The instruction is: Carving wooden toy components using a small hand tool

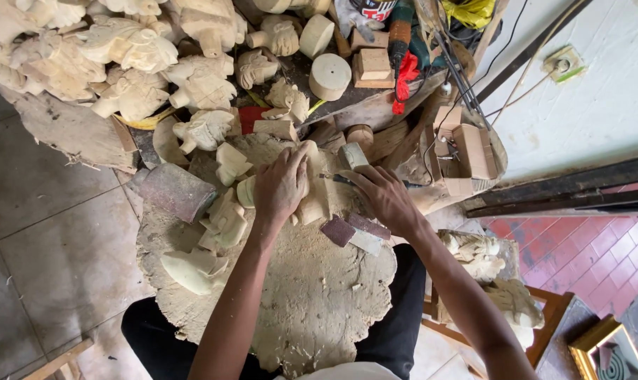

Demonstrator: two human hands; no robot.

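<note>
Pale wood, the half-carved figure (312, 200) lies on the stump table (319, 295), pinned under the left hand (282, 184), whose grip presses it flat. It looks light, stiff, and chip-prone at thin edges. The right hand (384, 197) grips a slim carving tool (336, 179). An open cardboard box (467, 151) holds small bits.

Two hands (282, 184), two wooden discs (330, 75).

Grey tiled floor (45, 232) left of the hands, red tiled floor (579, 243) to their right. White wall (600, 91) upper right with a socket (562, 65); dark wooden beam (565, 188) below it. Daylight, even.
</note>
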